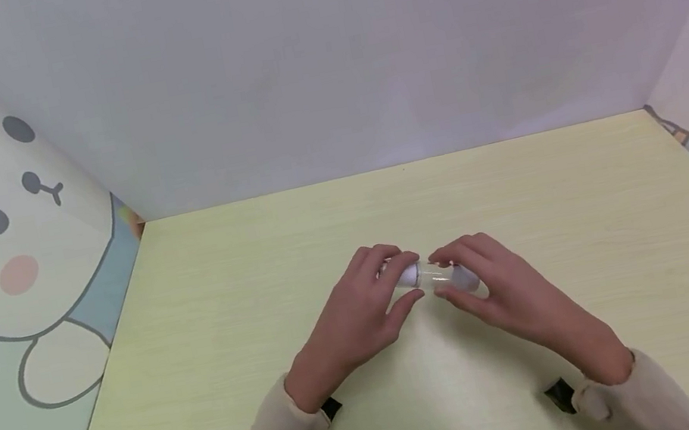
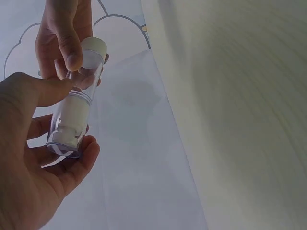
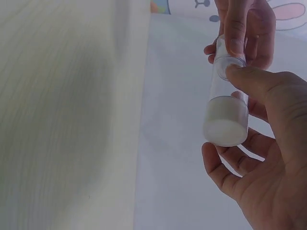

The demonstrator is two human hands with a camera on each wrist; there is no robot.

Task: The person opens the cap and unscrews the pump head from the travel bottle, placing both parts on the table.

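A clear bottle (image 1: 436,275) lies crosswise between the two hands, seemingly lifted off the bench (image 1: 222,267) and roughly midway along its width. The left hand (image 1: 361,308) curls its fingers round the left end, where the left wrist view shows a white core (image 2: 74,112) inside the clear wall. The right hand (image 1: 505,286) holds the other end, thumb near the middle and fingers bent beneath, close to the white base (image 3: 226,122). Neither grip is wide; both are narrowed to the bottle's girth.

Holding one end in each hand probably keeps the bottle steady, since a smooth round body could roll or slip if set down on its side. The thumbs sit toward the middle, likely so that each hand can control its own half.
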